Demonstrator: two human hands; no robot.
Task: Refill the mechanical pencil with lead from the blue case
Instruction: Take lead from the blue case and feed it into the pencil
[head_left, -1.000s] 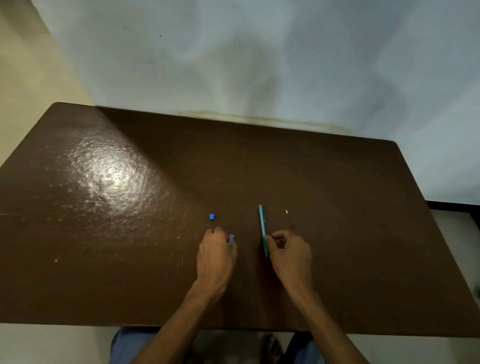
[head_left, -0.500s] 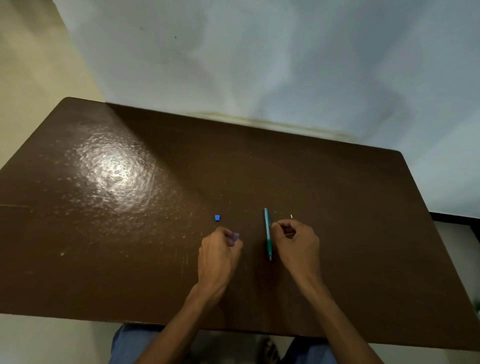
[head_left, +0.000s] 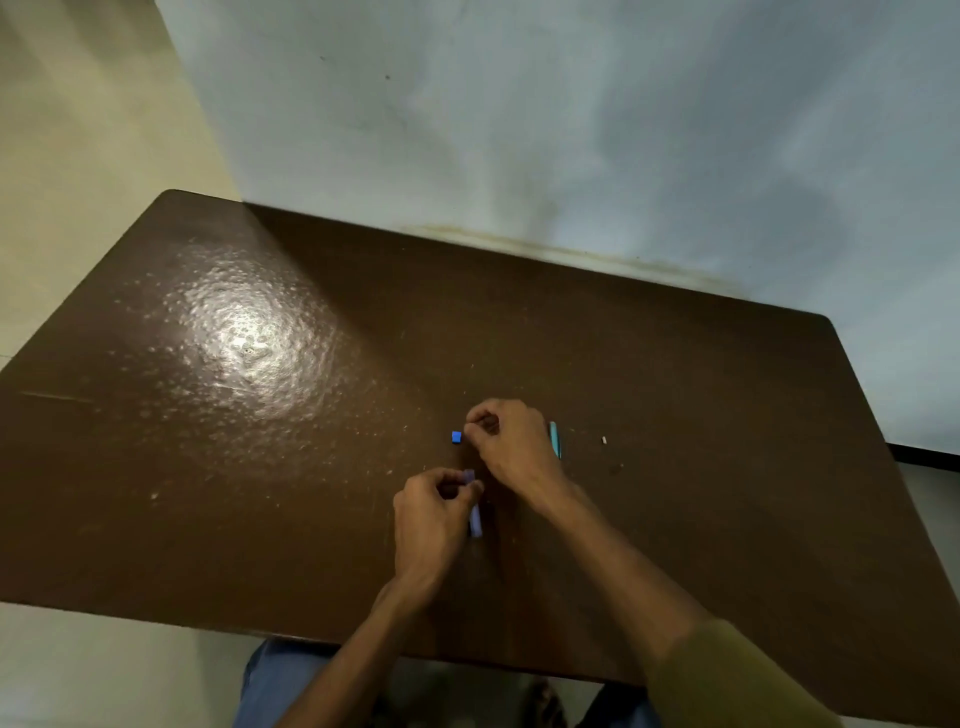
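Note:
My left hand (head_left: 434, 514) grips the slim blue lead case (head_left: 475, 512), which points along the table with its far end at my fingertips. My right hand (head_left: 514, 447) has crossed over to the left, its thumb and forefinger pinched together just right of the small blue cap (head_left: 456, 437) lying on the table. I see nothing between those fingers. The teal mechanical pencil (head_left: 555, 441) lies behind my right hand, mostly hidden by it. A tiny white piece (head_left: 604, 440) rests to the pencil's right.
The dark brown table (head_left: 260, 467) stands against a pale wall (head_left: 571, 130), with a bright glare patch at its left. My knees show below the near edge.
My right hand has left the spot beside the pencil and moved left and forward to the blue cap. My left hand keeps hold of the case.

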